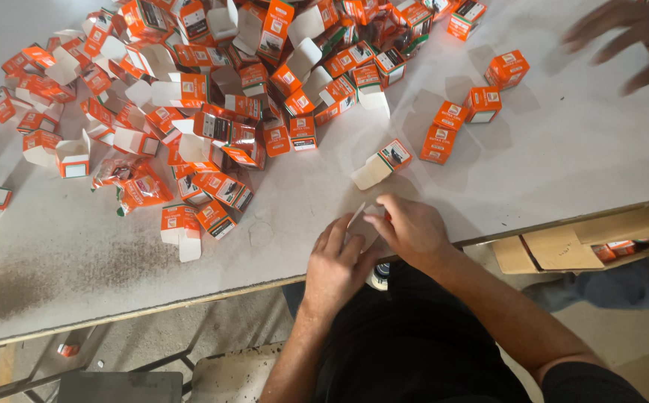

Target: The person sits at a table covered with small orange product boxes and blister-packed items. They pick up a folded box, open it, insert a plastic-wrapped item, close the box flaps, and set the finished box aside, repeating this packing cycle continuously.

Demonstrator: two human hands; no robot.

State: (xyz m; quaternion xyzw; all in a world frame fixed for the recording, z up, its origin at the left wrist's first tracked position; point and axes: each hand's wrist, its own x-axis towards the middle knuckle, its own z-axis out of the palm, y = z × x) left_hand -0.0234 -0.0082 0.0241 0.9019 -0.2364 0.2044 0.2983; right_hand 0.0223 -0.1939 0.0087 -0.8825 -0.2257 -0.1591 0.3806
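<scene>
- The left hand [337, 263] rests at the near edge of the white table [533, 164], fingers loosely curled and pressed against a small box [359, 221] held between both hands.
- The right hand [406, 230] meets it from the other side, fingers bent and closed on the same box; only a white flap and a sliver of orange show between the hands.
- Just beyond the hands lies an open orange-and-white carton [384, 163] with its white flap spread flat on the table.
- A little farther right, four closed orange cartons [481, 104] stand apart from each other in a loose cluster.
- A large heap of orange cartons [212, 82], many with their white flaps open, covers the far left and middle of the table; a crumpled orange wrapper [132, 183] lies at its near edge.
- Another person's hand [634, 37], blurred, with fingers spread, hovers over the far right corner of the table.
- Below the table's right edge sits a brown cardboard box [556, 250] with its flaps open.
- A small round object [379, 277] shows under the hands at the person's lap; what it is cannot be told.
</scene>
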